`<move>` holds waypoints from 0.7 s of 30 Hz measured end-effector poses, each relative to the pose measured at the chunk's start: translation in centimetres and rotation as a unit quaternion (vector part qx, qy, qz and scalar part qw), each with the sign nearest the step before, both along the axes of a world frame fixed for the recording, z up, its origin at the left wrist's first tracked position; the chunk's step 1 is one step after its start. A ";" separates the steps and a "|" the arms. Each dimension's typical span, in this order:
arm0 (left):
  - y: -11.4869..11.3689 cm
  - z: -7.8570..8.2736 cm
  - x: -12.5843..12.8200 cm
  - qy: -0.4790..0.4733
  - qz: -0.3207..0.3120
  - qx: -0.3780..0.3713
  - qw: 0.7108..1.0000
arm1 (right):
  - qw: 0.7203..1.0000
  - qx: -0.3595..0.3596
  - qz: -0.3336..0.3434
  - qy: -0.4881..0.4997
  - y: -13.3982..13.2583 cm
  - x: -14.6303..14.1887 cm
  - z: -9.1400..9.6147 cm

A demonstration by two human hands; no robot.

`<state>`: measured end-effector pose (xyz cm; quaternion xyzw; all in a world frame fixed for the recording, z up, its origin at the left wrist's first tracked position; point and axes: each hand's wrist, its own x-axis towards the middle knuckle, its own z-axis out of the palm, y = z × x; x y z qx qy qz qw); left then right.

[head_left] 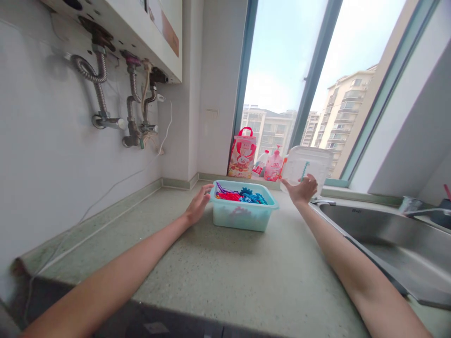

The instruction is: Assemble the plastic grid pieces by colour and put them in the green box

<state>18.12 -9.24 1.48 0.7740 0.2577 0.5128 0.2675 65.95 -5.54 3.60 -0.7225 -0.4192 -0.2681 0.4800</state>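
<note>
In the head view, a pale-turquoise rectangular plastic bin (239, 218) is set towards the desk's (232, 272) back edge, long axis left to right. Its left end is met by the left hand (198, 204), fingers outstretched; the right hand (302, 189), thumb spread, is held farther off rightward.

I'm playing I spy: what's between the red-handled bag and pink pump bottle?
In the head view, a red-capped bottle sits between the bag and pump bottle.

Daylight from the window (316, 75) — sky (282, 70) partly washed out — edges stretched, soft.
</note>
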 end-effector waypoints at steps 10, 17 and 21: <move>1.2 0.0 0.3 -0.036 -0.039 -0.064 0.997 | 0.943 -0.028 0.330 0.010 -8.3 -3.5 11.5; 1.6 0.1 1.2 -0.067 -0.018 -0.110 0.992 | 0.864 -0.170 0.466 -0.086 -7.6 -10.0 12.0; 1.5 -0.2 1.1 -0.058 -0.039 -0.107 0.992 | 0.843 -0.228 0.468 -0.134 -6.6 -13.2 11.0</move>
